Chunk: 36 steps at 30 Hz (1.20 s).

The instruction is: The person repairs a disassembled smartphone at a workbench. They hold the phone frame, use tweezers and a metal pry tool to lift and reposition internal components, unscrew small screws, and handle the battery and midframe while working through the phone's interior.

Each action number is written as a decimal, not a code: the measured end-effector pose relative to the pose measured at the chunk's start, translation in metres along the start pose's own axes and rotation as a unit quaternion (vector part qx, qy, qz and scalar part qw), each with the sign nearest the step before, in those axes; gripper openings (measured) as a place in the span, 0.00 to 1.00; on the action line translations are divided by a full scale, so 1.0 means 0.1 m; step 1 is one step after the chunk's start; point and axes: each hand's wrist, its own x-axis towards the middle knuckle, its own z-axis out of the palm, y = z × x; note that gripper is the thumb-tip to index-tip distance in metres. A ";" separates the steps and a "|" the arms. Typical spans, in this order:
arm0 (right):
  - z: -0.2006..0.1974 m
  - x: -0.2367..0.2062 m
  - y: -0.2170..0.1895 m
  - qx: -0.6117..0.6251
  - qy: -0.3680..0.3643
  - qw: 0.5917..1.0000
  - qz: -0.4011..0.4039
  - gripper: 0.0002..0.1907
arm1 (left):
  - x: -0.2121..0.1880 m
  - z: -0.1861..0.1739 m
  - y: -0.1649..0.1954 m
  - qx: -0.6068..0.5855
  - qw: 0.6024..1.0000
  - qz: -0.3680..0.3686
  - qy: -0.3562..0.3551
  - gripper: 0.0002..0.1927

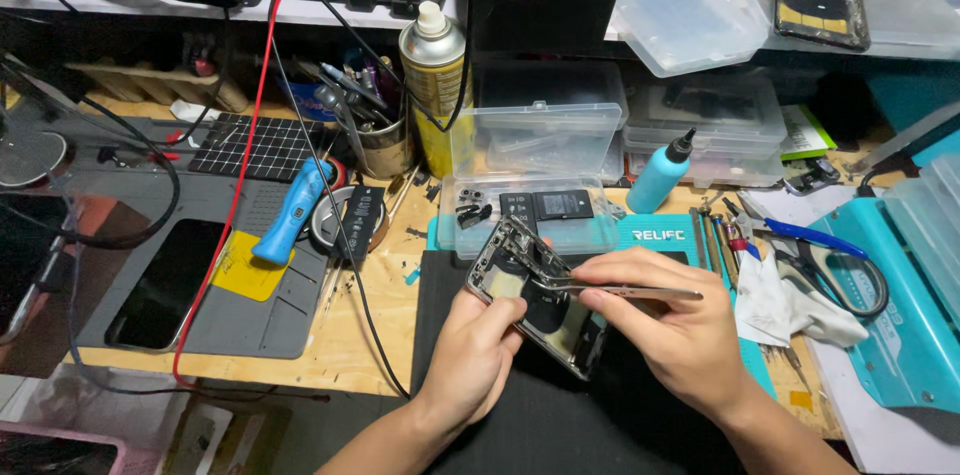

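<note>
**Tweezers deep in the open phone**

Centre frame, low: the left hand grips the phone by its lower left edge, thumb over the rim, tilting the opened body up off the black mat. The right hand is pinched around the tweezers, whose tips reach left into the phone's upper half, where a thin dark strip (a flex or bracket, too small to tell) stands up from the frame.

By the look of it this is the teardown stage: a small internal part is being worked loose or lifted. The next move calls for a steady pinch at the tips and a slow lift straight away from the board, the left hand holding the tilt firm so nothing tears.

Room to move? Tight above. The clear tray with loose small parts sits just beyond the phone's top edge, and the blue bottle stands near, up and to the right. A white cloth and scissors crowd the right. The mat toward the bottom of the frame lies open, the better way to draw back. At left, a red wire crosses the grey pad, well apart from the hands.
</note>
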 end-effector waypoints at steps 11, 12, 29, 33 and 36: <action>0.15 -0.09 0.27 0.175 0.041 0.969 0.171 0.11 | -0.02 0.12 0.05 -0.014 0.999 0.042 0.012 0.39; 0.15 -0.10 0.28 0.182 0.042 0.968 0.170 0.11 | -0.01 0.12 0.05 -0.010 0.999 0.042 0.014 0.39; 0.14 -0.09 0.15 0.190 0.071 0.972 0.122 0.09 | 0.02 0.00 -0.03 0.224 0.972 0.047 0.059 0.30; 0.13 -0.10 0.13 0.180 0.076 0.977 0.090 0.08 | 0.05 0.03 -0.02 0.034 0.998 0.052 -0.003 0.25; 0.13 -0.13 0.16 0.196 0.089 0.970 0.109 0.08 | 0.04 0.04 0.00 0.035 0.998 0.048 0.006 0.27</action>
